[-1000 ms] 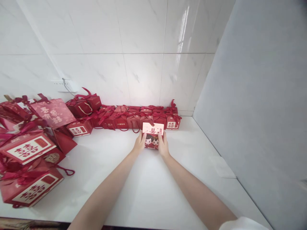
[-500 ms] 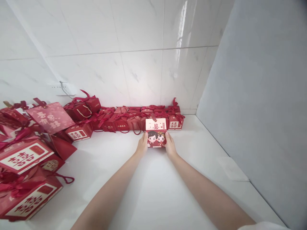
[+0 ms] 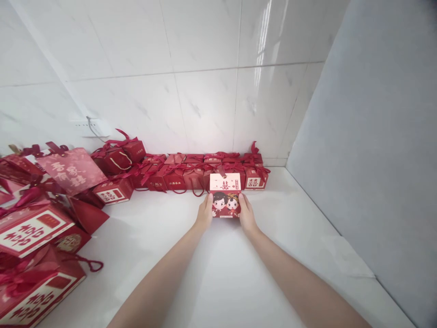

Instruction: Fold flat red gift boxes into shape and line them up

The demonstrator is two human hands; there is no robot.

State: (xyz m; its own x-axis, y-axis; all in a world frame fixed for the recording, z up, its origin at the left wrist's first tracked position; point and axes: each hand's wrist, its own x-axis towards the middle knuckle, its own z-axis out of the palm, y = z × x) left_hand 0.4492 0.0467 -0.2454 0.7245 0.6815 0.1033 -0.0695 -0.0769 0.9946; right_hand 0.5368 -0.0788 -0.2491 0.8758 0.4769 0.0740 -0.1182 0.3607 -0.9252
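A small red gift box (image 3: 226,200) with a pale top and two cartoon figures on its front stands on the white counter (image 3: 218,273), just in front of a row of small red ribboned boxes (image 3: 191,171) along the tiled wall. My left hand (image 3: 205,212) presses against the box's left side. My right hand (image 3: 246,213) presses against its right side. Both hands grip the box between them, fingers closed flat on its sides.
A heap of larger red gift bags and boxes (image 3: 41,218) fills the counter's left side. A grey wall panel (image 3: 372,150) bounds the right. A wall socket with a cable (image 3: 92,127) sits above the boxes at the left.
The box has shifted slightly right and nearer to me between my hands, with its cartoon front now more in view. The camera has also drifted a little.
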